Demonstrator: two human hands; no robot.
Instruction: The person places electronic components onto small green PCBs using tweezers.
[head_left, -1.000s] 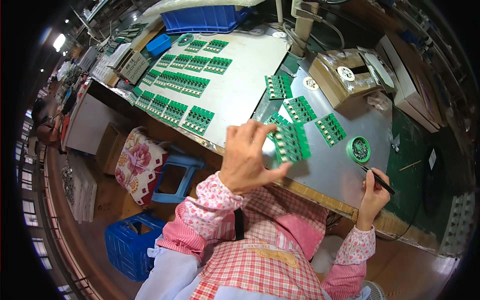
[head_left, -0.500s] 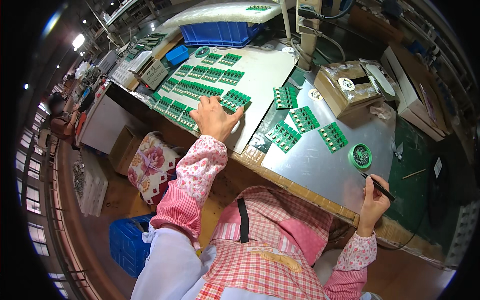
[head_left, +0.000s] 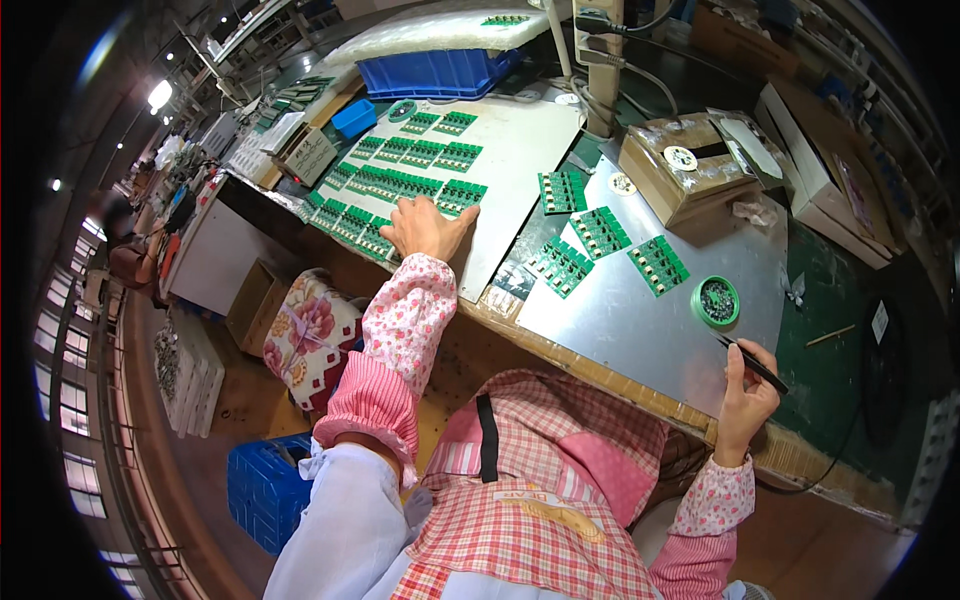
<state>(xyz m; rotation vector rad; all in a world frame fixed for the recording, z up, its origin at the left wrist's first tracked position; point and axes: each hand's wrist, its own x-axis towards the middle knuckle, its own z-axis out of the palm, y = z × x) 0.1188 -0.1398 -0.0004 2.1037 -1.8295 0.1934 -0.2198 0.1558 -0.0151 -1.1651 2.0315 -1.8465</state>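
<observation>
While my right grip (head_left: 750, 400) pinches black tweezers (head_left: 764, 373), my left grip (head_left: 428, 232) spreads, hold unclear, at a circuit board (head_left: 462, 195) on the white panel (head_left: 520, 160), rows (head_left: 424, 152) laid there, four boards (head_left: 658, 266) seemingly remaining right of it.

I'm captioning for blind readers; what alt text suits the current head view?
A person's left hand is at a green circuit board among rows on a white sheet; the right hand holds a slim black tool near a green dish.

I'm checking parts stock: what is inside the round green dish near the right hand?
The green dish holds many small dark and silvery pieces, too small to identify. Whatever lies beneath them is covered and cannot be seen.
</observation>
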